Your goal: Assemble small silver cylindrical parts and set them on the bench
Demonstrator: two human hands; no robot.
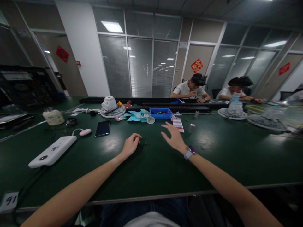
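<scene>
My left hand rests low over the green table with its fingers curled together. What they hold, if anything, is hidden. Just right of its fingertips lies a tiny dark piece, too small to name. My right hand, with a watch on the wrist, is held above the table, fingers spread and nothing in them. Beyond it are a printed paper slip and a small metal cylinder. Light-blue fan blades and a blue bin of small parts stand farther back.
On the left are a phone, a white power bank-like box with a cable, a pink oval item and a jar. A white fan part stands behind. Two people sit across the table.
</scene>
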